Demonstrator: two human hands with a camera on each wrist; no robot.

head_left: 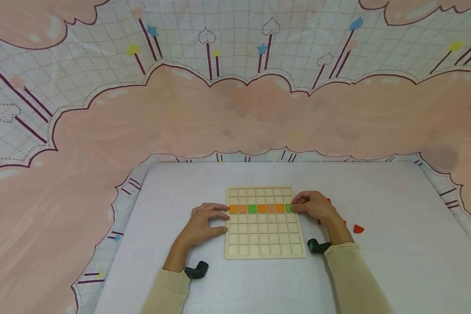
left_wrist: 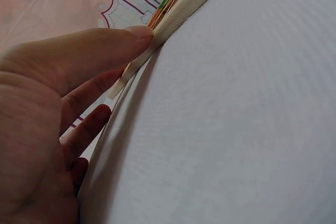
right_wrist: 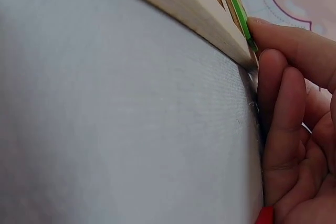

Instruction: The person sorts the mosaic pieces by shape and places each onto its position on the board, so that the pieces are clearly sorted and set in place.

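Observation:
A square wooden grid board (head_left: 264, 250) lies on the white table, with raised lines between its cells. Across its third row from the top runs a line of orange, salmon and green square tiles. My left hand (head_left: 204, 222) rests at the board's left edge, fingers extended, with the thumb (left_wrist: 139, 32) touching the rim in the left wrist view. At the row's right end, my right hand (head_left: 313, 206) holds a green tile (right_wrist: 239, 14) by its outer edge with the fingertips. Its other fingers (right_wrist: 286, 108) are bent beside the board.
A red rounded wedge (head_left: 358, 229) lies right of the board. More red pieces (head_left: 329, 200) show partly from under the right hand and wrist. Black wrist devices (head_left: 196, 270) sit at both cuffs. White table surface (head_left: 396, 270) extends around the board, with a patterned cloth (head_left: 259, 117) behind it.

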